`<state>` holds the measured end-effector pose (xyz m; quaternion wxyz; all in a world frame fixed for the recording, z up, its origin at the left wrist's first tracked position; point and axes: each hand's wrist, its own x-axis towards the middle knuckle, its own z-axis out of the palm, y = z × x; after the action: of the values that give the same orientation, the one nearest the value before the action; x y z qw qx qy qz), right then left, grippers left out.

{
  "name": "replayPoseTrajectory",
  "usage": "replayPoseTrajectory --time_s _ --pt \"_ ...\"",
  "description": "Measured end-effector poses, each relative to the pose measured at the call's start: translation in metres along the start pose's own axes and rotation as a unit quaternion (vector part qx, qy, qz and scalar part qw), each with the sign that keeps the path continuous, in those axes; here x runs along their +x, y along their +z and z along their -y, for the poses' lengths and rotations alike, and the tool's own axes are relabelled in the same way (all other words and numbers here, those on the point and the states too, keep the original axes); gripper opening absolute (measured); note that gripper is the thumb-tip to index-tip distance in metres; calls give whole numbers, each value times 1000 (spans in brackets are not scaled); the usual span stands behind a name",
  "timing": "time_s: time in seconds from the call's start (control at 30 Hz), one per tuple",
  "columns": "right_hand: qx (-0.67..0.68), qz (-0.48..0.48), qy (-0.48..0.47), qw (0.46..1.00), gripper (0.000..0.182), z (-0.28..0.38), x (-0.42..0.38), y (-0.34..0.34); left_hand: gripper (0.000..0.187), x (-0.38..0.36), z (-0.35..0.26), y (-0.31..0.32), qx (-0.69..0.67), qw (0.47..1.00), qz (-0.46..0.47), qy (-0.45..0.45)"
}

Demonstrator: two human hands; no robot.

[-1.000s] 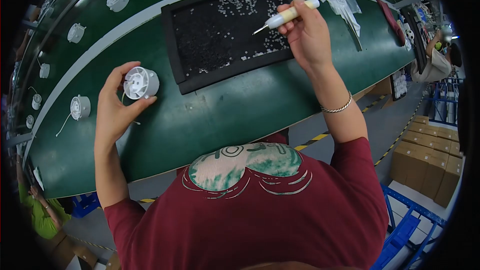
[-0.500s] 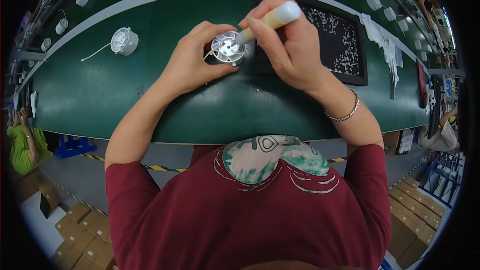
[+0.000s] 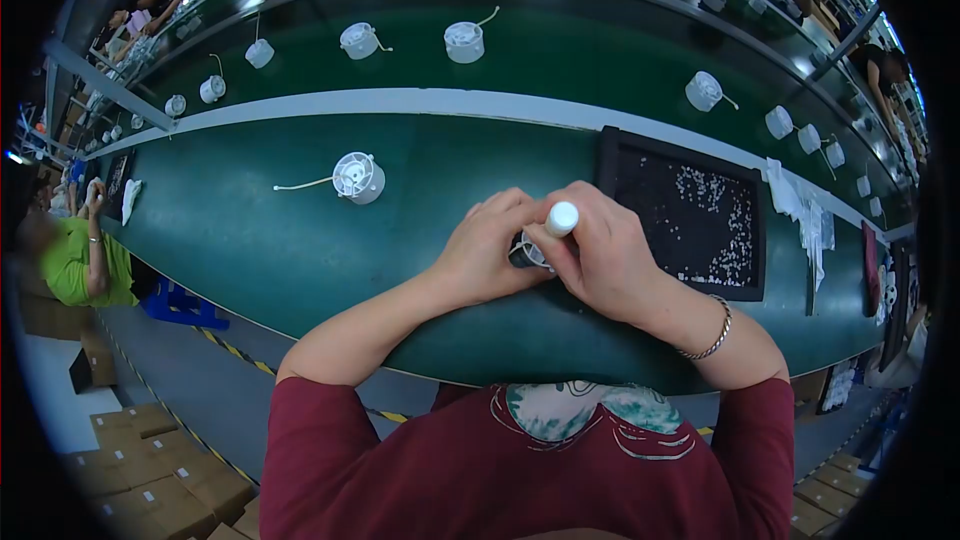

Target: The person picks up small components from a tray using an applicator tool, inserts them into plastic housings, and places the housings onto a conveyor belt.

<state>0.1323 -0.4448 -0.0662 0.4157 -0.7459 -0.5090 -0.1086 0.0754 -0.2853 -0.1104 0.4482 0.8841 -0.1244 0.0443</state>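
My left hand (image 3: 488, 252) curls around a round white plastic part (image 3: 536, 251), keeping it against the green table. Most of that part is hidden by my fingers. My right hand (image 3: 606, 262) grips a thick pale stick-shaped tool (image 3: 562, 219) with a white rounded end. The tool stands nearly upright over the part, and its tip is hidden. A second round white part (image 3: 361, 177), with a pale wire stretching left, sits further off on the table, beyond my left hand.
A black tray (image 3: 608, 162) with many tiny white pieces lies right of my hands. Clear plastic bags (image 3: 800, 205) rest further right. Behind a pale rail (image 3: 420, 101), a green strip carries several white parts. Another person in green (image 3: 75, 260) works at far left.
The view has tilted up, so the table appears lower and more of the far side shows. The tool has become more upright, and my right hand now covers more of the white part.
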Motion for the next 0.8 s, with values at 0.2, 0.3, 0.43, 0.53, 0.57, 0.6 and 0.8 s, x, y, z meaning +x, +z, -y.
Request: replayPoseTrajectory --time_s 0.2,0.3,0.43,0.53,0.57,0.6,0.8 --pt "41 6 41 998 22 -5 -7 1 57 6 -6 -5 -10 1000 4 1" --pt "93 -73 106 987 15 -1 -6 -41 57 35 -15 -26 102 994 -25 30" --pt "21 -167 97 981 10 -8 -25 -85 53 123 22 -44 427 893 -110 91" --pt "-40 -187 115 975 9 -20 -53 -101 68 175 55 -49 538 843 -20 -6" --pt "-51 -186 145 970 9 -22 -65 -108 77 181 56 -51 526 847 29 -71" --pt "-60 -197 160 965 10 -26 -77 -118 87 188 41 -59 513 844 78 -137" --pt "139 -332 325 875 19 -48 -142 -153 84 193 110 -159 447 885 13 -128"
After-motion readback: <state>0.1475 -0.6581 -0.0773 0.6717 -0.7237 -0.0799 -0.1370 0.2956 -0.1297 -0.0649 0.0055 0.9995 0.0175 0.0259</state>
